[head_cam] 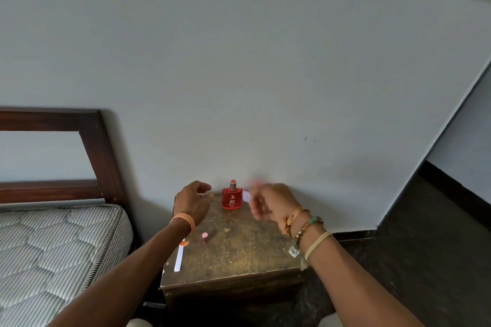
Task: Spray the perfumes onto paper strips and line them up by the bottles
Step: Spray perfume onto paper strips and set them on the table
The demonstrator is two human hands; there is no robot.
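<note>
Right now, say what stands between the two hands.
The red perfume bottle, upright on the table, stands between the left hand and the right hand, in the head view.

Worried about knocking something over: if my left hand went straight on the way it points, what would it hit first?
Probably the red perfume bottle, standing beside the left hand on the wooden stand; depth is unclear.

Scuffed wooden table (239,260) under the left hand (192,203) and right hand (269,203); striped mattress (53,241) and dark headboard (106,156) out beyond the left; pale wall (239,61) ahead.
</note>
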